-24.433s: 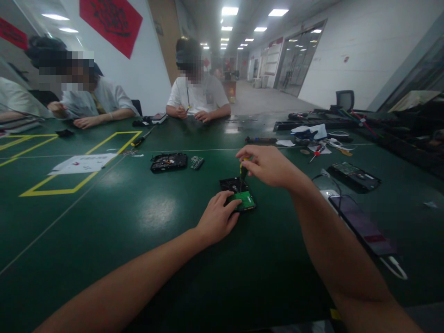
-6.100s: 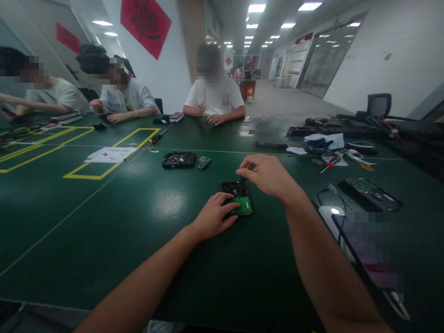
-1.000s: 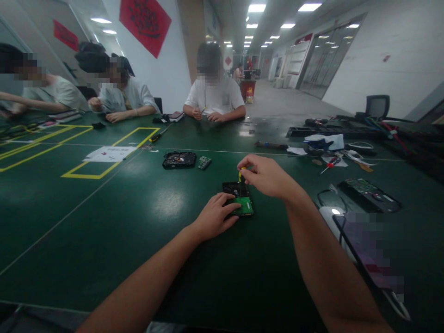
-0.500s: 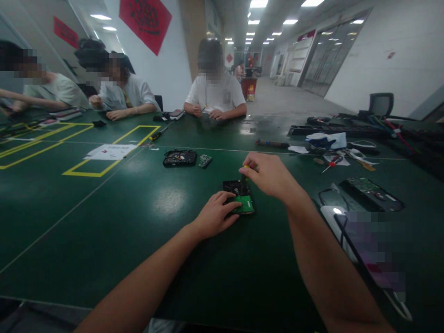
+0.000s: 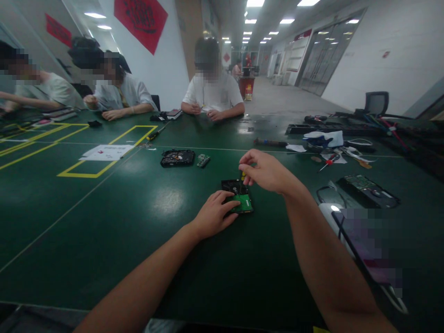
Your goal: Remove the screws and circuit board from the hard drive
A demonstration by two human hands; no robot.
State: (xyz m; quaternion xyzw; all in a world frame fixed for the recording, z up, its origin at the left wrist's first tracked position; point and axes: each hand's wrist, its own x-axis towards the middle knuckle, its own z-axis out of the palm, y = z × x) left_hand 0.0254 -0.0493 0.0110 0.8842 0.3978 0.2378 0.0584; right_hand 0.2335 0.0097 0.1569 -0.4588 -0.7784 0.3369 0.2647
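Observation:
A black hard drive (image 5: pixel 233 187) with a green circuit board (image 5: pixel 244 202) on top lies on the green table (image 5: pixel 138 222) in front of me. My left hand (image 5: pixel 214 214) rests flat on its near left corner, fingers spread over the board's edge. Above the drive, my right hand (image 5: pixel 266 172) pinches the top of a small screwdriver (image 5: pixel 243 176) with a yellow and black handle, which stands upright with its tip down on the drive.
A second opened drive (image 5: pixel 177 157) and a loose circuit board (image 5: pixel 203 160) lie farther back. Tools, cloth and another drive (image 5: pixel 367 191) are at the right, a phone (image 5: pixel 367 245) near my right arm. Three people sit across the table; yellow tape boxes mark its left.
My right hand's fingers have shifted slightly on the screwdriver's handle over the last second. My left hand and the drive have stayed put.

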